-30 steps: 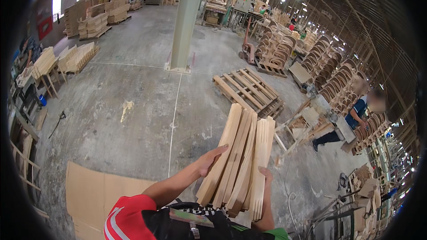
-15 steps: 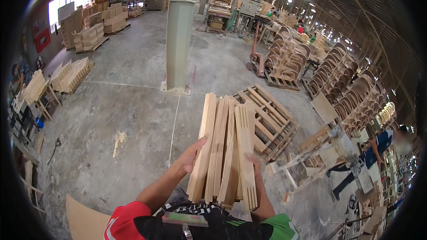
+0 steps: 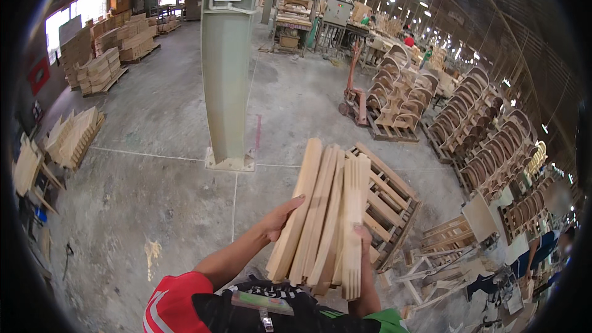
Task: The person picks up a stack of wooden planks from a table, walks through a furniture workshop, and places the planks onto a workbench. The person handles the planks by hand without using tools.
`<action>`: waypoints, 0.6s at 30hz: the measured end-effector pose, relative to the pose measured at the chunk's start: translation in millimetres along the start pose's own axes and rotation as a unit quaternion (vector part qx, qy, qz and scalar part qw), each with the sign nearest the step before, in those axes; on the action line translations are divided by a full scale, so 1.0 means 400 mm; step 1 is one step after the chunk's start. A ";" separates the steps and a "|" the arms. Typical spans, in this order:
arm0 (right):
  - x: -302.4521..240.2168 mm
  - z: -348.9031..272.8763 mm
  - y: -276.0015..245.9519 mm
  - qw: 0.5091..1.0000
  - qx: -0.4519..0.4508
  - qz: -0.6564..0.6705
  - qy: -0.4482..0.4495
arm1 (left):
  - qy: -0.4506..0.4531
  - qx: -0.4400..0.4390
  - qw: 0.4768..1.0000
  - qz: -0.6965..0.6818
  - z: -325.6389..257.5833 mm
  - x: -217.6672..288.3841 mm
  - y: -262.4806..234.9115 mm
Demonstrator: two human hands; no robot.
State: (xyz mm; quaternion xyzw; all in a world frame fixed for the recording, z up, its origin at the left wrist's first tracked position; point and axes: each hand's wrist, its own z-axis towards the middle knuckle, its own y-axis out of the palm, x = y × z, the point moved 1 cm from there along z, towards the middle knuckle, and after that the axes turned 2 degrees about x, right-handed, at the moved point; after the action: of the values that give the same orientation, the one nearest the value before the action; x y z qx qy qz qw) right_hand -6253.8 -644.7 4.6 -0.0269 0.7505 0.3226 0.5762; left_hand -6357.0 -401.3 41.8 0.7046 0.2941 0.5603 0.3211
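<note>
Held in front of my chest is a loose bundle of light wooden slats (image 3: 322,219), several long pieces lying side by side and leaning a little to the right at their far ends. My left hand (image 3: 283,217) grips the bundle's left side, its thumb over the outer slat and its other fingers hidden beneath. On the opposite side my right hand (image 3: 362,240) is closed around the edge, mostly hidden by the wood. Just beyond the bundle, to the right, a wooden pallet (image 3: 388,213) lies on the floor.
Ahead stands a pale green steel column (image 3: 225,86) with a bolted base. A red pallet jack (image 3: 353,95) and stacks of curved wooden parts (image 3: 404,95) are at the right. Another person (image 3: 536,256) bends at far right. Stacked wood (image 3: 74,139) lies at left.
I have moved forward, so the column and the pallet appear nearer. The bundle stays between my hands. The person at far right has bent lower.
</note>
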 end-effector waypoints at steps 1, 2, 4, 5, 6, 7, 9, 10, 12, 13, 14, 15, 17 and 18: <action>0.013 0.065 -0.022 1.000 -0.005 0.016 -0.021 | -0.020 -0.020 1.000 -0.001 0.066 0.043 -0.014; 0.018 0.128 -0.051 0.999 -0.011 0.032 -0.042 | -0.040 -0.039 0.998 -0.002 0.125 0.084 -0.030; 0.020 0.257 -0.104 0.985 -0.052 -0.059 -0.156 | -0.060 -0.047 0.997 0.002 0.245 0.165 -0.052; 0.030 0.334 -0.109 0.989 -0.024 -0.042 -0.140 | -0.067 -0.047 0.997 0.002 0.303 0.207 -0.071; 0.046 0.408 -0.102 0.992 -0.001 -0.023 -0.120 | -0.064 -0.042 0.997 0.002 0.358 0.243 -0.110; 0.058 0.483 -0.097 0.995 0.021 -0.005 -0.100 | -0.068 -0.035 0.997 0.002 0.416 0.281 -0.150; 0.056 0.649 -0.128 0.991 -0.027 -0.018 -0.129 | -0.084 -0.039 0.996 0.002 0.554 0.352 -0.210; 0.054 0.730 -0.144 0.988 -0.046 -0.018 -0.144 | -0.095 -0.044 0.994 0.001 0.632 0.391 -0.232; 0.038 0.898 -0.150 0.985 -0.118 0.068 -0.107 | -0.106 -0.054 0.993 0.003 0.784 0.490 -0.270; 0.027 0.984 -0.119 0.986 -0.114 0.091 -0.085 | -0.090 -0.034 0.995 0.006 0.847 0.551 -0.294; 0.002 1.087 -0.088 0.985 -0.112 0.112 -0.069 | -0.074 -0.016 0.997 0.010 0.906 0.608 -0.314; -0.014 1.167 -0.017 0.991 -0.068 0.107 -0.033 | -0.050 0.017 0.999 0.003 0.937 0.662 -0.355; -0.074 1.324 0.065 0.993 -0.030 0.107 0.031 | -0.060 0.007 0.997 -0.047 1.042 0.765 -0.420; -0.105 1.398 0.082 0.991 -0.046 0.110 0.055 | -0.068 -0.004 0.995 -0.074 1.096 0.810 -0.444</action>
State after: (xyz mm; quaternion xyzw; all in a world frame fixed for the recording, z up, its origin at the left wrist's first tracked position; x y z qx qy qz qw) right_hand -5779.5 -344.4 -15.1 0.0113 0.7640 0.4159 0.4932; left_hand -5873.4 -94.1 24.8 0.7159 0.3207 0.4869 0.3841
